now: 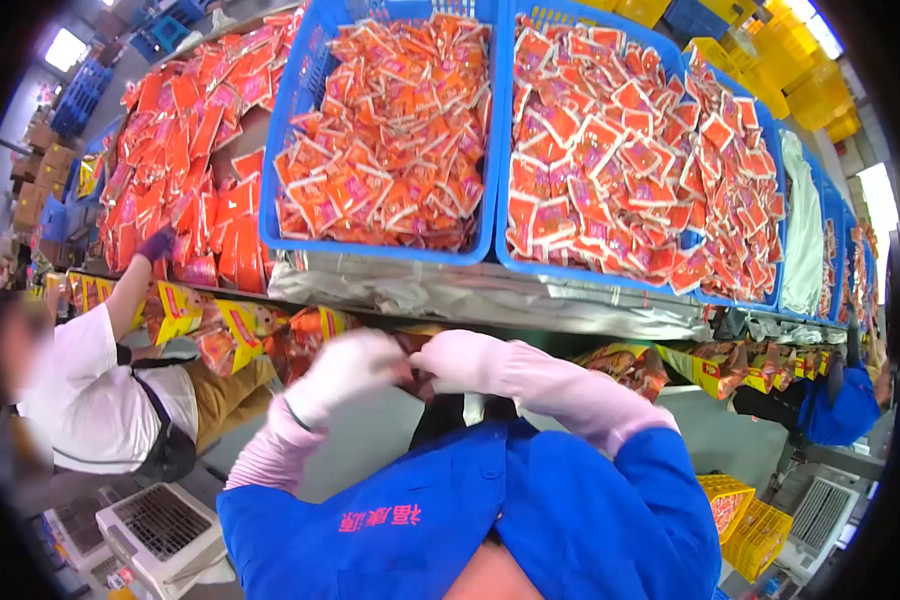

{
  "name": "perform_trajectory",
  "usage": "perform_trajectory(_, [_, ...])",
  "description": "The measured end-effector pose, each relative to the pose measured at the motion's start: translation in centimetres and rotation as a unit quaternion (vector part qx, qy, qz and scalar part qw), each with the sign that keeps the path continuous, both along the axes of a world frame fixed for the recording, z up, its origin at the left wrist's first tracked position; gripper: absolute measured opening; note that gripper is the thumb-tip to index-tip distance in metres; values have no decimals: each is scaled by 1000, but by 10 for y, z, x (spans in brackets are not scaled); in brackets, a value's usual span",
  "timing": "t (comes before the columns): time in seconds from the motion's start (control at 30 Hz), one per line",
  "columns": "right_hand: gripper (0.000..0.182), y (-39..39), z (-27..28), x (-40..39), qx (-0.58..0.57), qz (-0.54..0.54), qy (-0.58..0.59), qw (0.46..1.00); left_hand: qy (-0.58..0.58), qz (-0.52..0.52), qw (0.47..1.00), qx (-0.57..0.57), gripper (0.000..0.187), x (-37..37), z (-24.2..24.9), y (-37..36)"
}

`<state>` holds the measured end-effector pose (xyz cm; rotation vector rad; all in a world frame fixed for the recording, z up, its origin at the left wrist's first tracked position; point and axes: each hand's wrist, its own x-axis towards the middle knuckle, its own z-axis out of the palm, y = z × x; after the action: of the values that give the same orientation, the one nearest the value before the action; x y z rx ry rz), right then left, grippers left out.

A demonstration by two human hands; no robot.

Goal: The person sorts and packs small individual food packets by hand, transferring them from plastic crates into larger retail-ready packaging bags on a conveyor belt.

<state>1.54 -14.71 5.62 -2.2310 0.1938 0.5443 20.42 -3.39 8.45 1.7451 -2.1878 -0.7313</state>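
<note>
My left hand [348,372], in a white glove and a little blurred, is bent in front of my body with its fingers curled. My right hand [457,362], also gloved, meets it from the other side with fingers pressed together. Between the two hands shows part of a dark red printed bag [406,372]; both hands appear to grip its upper edge, though the fingertips are partly hidden. Close behind the hands runs a row of yellow-and-red printed bags [238,335] beneath the bench edge.
Blue crates [495,200] filled with small orange-red sachets [385,150] stand on the bench ahead. Larger red packets [185,130] are heaped at left, where a co-worker's gloved hand [157,244] reaches in. Another person in blue [838,405] is at right. Yellow crates [758,538] sit low at right.
</note>
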Motion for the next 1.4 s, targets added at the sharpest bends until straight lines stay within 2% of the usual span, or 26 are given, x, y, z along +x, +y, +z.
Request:
perform_trajectory(0.03, [39,-10,18,-17,61,-76,-121,988,14,72,994,-82,20,22,14,-33])
perform_trajectory(0.1, [34,-39,68,-42,55,-257,-65,963,-64,262,945,-188,33,89,-8,-101])
perform_trajectory(0.13, [35,-52,60,-60,34,-337,-100,936,-94,318,927,-177,46,136,-48,-141])
perform_trajectory(0.17, [37,-64,45,-81,9,-415,-133,900,-135,412,899,-59,72,163,-84,-181])
perform_trajectory(0.2, [37,-77,21,-104,6,-490,-161,857,-57,396,916,25,86,189,-140,-218])
perform_trajectory(0.3, [37,-112,12,-136,-85,-609,-211,760,-79,337,938,-6,74,127,-149,-248])
perform_trajectory(0.4, [52,-161,-3,-116,-260,-528,-201,783,-35,229,972,-37,48,74,-134,-231])
perform_trajectory(0.5, [59,-209,-77,-67,-440,-452,-170,757,-174,117,975,-76,42,39,-101,-203])
perform_trajectory(0.53, [59,-219,-79,-55,-432,-450,-175,762,-181,123,973,-71,42,38,-90,-193])
perform_trajectory(0.6, [55,-231,-77,-38,-339,-483,45,806,-228,41,971,-65,39,40,-69,-182])
perform_trajectory(0.7, [42,-235,-34,-59,-340,-494,-20,800,-257,99,947,-163,39,39,-27,-175])
perform_trajectory(0.77, [31,-222,-21,-77,-288,-586,-201,730,-232,120,946,-194,35,31,-6,-170])
perform_trajectory(0.8, [28,-193,21,-77,5,-663,-256,704,-97,151,963,-202,32,27,-3,-169])
perform_trajectory(0.87, [29,-171,14,-87,70,-662,-240,707,241,209,934,-160,21,-6,-6,-164])
perform_trajectory(0.9, [37,-139,25,-91,123,-626,-249,729,250,200,935,-152,21,-32,-9,-163])
perform_trajectory(0.93, [41,-104,68,-94,213,-551,-251,767,372,184,904,-105,23,-63,-14,-159])
perform_trajectory(0.97, [46,-84,53,-91,237,-471,-311,790,485,167,857,-46,25,-98,-18,-150])
perform_trajectory(1.0, [49,-68,50,-113,138,-500,-249,818,523,183,830,-60,33,-136,-4,-139])
perform_trajectory(1.03, [52,-53,47,-131,42,-515,-181,837,487,163,854,-87,38,-153,-9,-132])
perform_trajectory(1.1, [57,-40,42,-198,159,-583,-220,765,669,161,721,81,40,-180,9,-97])
perform_trajectory(1.17, [51,-23,52,-243,150,-616,-267,726,407,24,912,44,51,-178,9,-66])
perform_trajectory(1.23, [44,4,78,-232,370,-640,-228,633,178,-206,962,38,62,-180,-4,-42])
perform_trajectory(1.27, [39,10,69,-228,192,-528,-203,802,95,-225,970,-21,44,-181,-17,-25])
perform_trajectory(1.3, [34,15,52,-220,-3,-377,-167,911,90,-221,971,-20,44,-179,-39,-16])
perform_trajectory(1.37, [28,24,14,-172,-199,-175,89,960,1,-112,990,-89,30,-166,-71,-5])
perform_trajectory(1.4, [30,28,-8,-145,-117,-249,161,948,-58,-125,982,-130,17,-168,-52,-9])
